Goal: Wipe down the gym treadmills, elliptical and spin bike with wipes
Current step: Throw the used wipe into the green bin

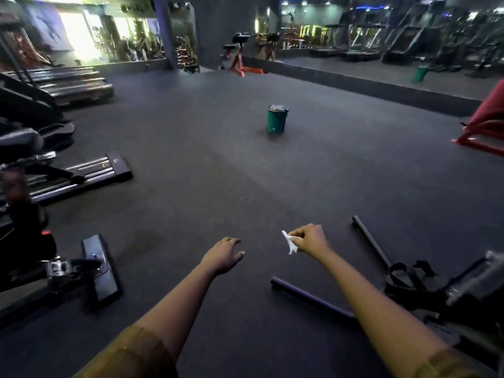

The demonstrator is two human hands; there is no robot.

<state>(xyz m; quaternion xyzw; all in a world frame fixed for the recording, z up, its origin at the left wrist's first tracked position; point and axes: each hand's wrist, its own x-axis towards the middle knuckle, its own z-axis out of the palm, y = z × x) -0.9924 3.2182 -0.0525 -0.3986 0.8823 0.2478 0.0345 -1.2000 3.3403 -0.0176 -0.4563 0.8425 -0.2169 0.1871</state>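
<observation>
White and scrunched small, the wipe [289, 244] is pinched at the fingertips of the person's right hand [311, 238], which is held out ahead at arm's length. From where I stand that looks like the way one carries something finished with: away from the body and aimed at the green bin [276, 118] standing alone, well apart, in the middle of the dark rubber floor [218, 173]. The left hand [225, 253] holds nothing. Its fingers hang loosely curled, palm down, and it seems merely to balance the stride. The bin sits out in the open, I would guess, so it can be reached from the machines on either side. By count: one wipe, one bin, two bare forearms. A second green shape in the mirrored wall looks like the bin's reflection. On the left one pedal [58, 268] shows on what I take for the spin bike, with its flat foot [101, 268] just beside, and beyond it one set of shiny rails [92, 170], probably the elliptical. On the right two dark bars [371, 244] lie on the floor, the feet of another machine. Two red frames [240, 61] stand farther off, one at the back and one at the right edge.
</observation>
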